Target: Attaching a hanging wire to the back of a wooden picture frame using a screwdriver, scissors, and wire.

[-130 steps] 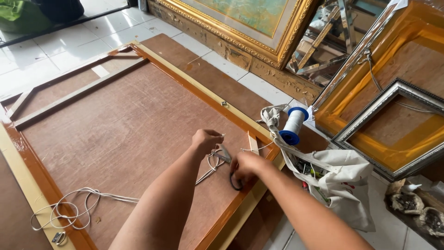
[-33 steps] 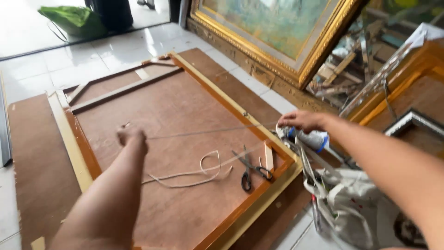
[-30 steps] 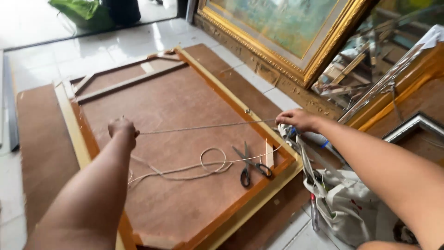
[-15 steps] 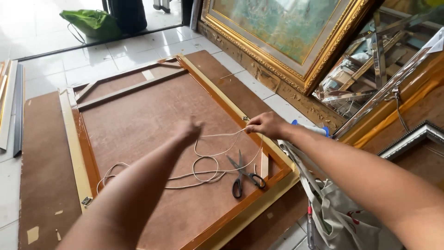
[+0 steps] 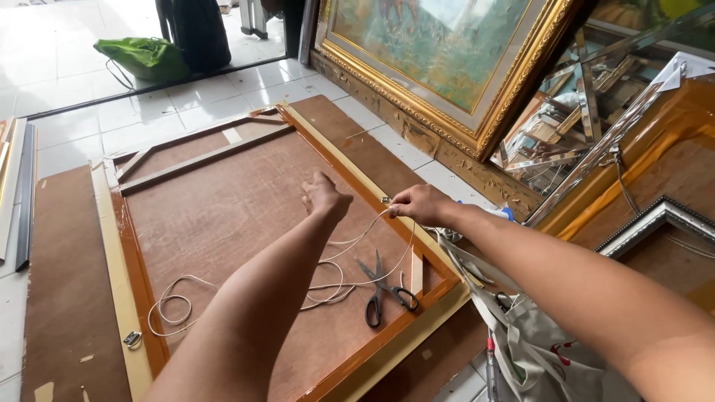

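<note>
While pinching the white cord [image 5: 365, 235] at the far long rail, right hand [image 5: 421, 205] sits on the picture frame's [image 5: 350, 160] edge beside a small metal hanger [image 5: 386, 199], grip closed on the cord end. Left hand [image 5: 326, 197] raised over the brown backing board [image 5: 238, 216], fingers curled; cannot tell whether that grip truly clamps the cord or only touches it. Cord short and slack between the two hands, then sagging down toward the near rail, curling past the scissors [image 5: 381, 286] and trailing left across the board to a loose coil [image 5: 170, 309] near a second metal hanger [image 5: 133, 339]. Long axis of the cord roughly across the board, right rail to left rail. Scissors flat on the board, blades pointing away, black handles nearest the near rail. Compared with half a second back: left hand closer to the right, cord span shorter, coil at left much the same. Cloth bag [image 5: 536, 350] on the floor at right.
</note>
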